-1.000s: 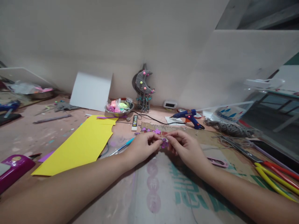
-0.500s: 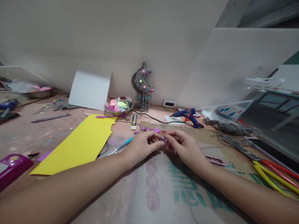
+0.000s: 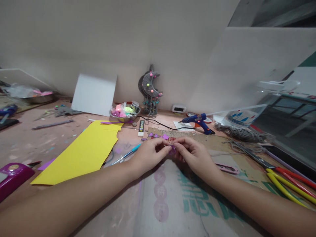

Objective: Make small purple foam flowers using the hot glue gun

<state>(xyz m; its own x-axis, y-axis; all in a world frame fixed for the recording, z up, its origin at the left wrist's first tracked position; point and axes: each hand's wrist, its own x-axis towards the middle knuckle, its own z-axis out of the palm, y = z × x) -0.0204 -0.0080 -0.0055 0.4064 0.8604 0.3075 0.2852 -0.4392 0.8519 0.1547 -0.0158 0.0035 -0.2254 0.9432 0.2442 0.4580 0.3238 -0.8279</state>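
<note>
- a small purple piece [image 3: 173,149] is held at the fingertips of both hands, just above the near part of a brown cardboard sheet [image 3: 217,144]; its shape is partly hidden by the fingers.
- by the left hand [image 3: 154,152], the left edge of the piece is pinched between thumb and forefinger.
- by the right hand [image 3: 192,153], the piece is gripped from the other side, with thumb and forefinger brought together; what is done by the lower fingers cannot be told.
- the cardboard is partly covered by a clear sheet [image 3: 170,227], through which purple circles and green lettering are seen.
- just beyond the fingertips, a purple flower shape [image 3: 165,136] is laid on the cardboard, with smaller purple bits [image 3: 156,135] placed to its left.
- a blue-capped pen [image 3: 127,154] is seen beside the left hand, between it and a yellow sheet [image 3: 76,158] spread on the bench [image 3: 49,140].
- a pink cutter [image 3: 227,168] is partly hidden by the right forearm; farther right, scissors [image 3: 268,166] with red and yellow handles are laid down.
- a blue glue gun [image 3: 201,123], its red light lit, is set behind the right hand, with its nozzle placed over white paper [image 3: 184,125].
- farther back, a metal bowl [image 3: 124,119] is filled with bright bagged lumps, and a grey crescent ornament [image 3: 149,85] is stood near the wall.
</note>
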